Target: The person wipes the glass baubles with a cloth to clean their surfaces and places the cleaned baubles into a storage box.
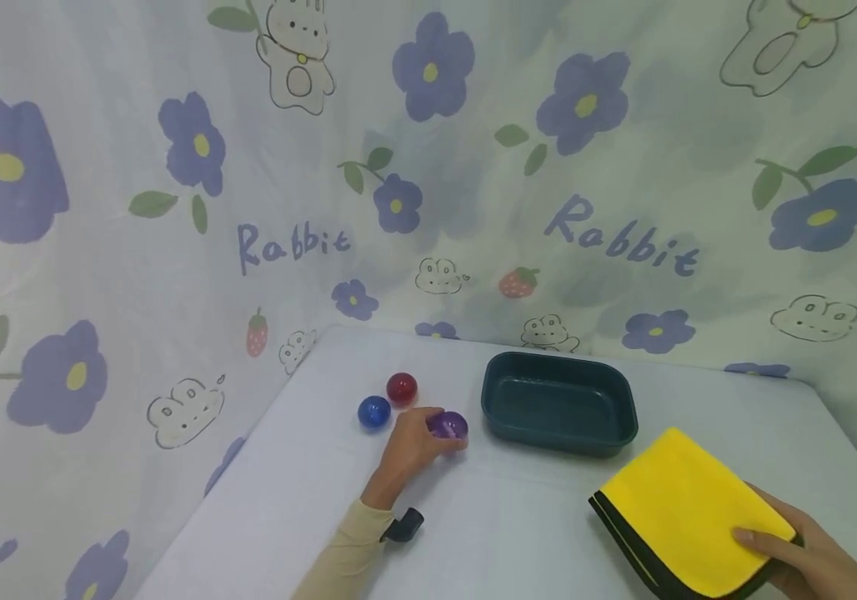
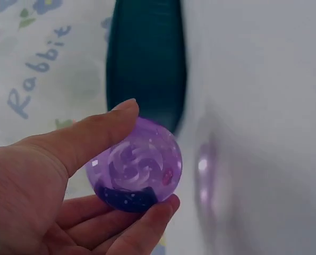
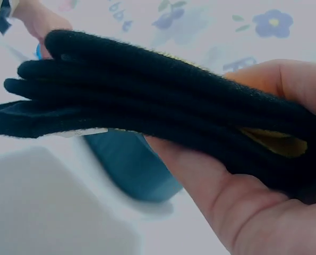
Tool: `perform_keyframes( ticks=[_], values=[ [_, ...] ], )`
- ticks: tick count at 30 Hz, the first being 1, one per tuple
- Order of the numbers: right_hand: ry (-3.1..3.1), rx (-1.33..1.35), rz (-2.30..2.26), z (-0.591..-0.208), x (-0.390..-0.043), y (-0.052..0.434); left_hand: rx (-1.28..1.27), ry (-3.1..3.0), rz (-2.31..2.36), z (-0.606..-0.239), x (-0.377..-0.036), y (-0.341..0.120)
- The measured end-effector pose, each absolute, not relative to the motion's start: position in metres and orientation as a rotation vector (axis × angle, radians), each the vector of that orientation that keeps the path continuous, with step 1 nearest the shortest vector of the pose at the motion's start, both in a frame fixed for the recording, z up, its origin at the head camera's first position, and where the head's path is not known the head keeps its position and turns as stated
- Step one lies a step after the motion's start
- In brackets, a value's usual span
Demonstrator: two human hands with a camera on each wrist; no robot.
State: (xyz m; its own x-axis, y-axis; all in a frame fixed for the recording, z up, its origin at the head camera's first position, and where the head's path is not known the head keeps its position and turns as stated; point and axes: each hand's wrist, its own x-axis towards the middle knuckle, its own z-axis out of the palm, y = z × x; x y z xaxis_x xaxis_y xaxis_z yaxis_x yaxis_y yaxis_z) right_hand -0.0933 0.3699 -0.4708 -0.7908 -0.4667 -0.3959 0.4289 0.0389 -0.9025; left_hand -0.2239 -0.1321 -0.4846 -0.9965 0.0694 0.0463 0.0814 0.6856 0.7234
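Where the white table meets the rabbit-and-flower curtain on the left, we see a blue ball and a red ball resting close together, the red one a little farther back. Just to their right, our left hand grips a purple ball: from the left wrist view, the thumb curls over its top and the fingertips cup it from beneath, so the ball is pinched between them just beside the table surface. Next comes a dark teal tray, sitting near the purple ball but apart from it. Farther right, near the front edge, our right hand holds a folded cloth, yellow on top with a black edge. The right wrist view shows its black layers clamped between thumb and fingers, one corner in the grip.
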Motion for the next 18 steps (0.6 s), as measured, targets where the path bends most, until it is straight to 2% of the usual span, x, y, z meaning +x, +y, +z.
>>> perform_keyframes(
  ticks=[8,18],
  values=[
    [2.054,0.071,-1.795,-0.445,-0.104,0.344,-0.257,-2.832,-1.331,-0.459,-0.218,-0.121],
    [2.374,-0.076,-1.834,-0.42,-0.122,0.3,-0.371,-2.761,-1.524,-0.425,-0.212,-0.092]
  ],
)
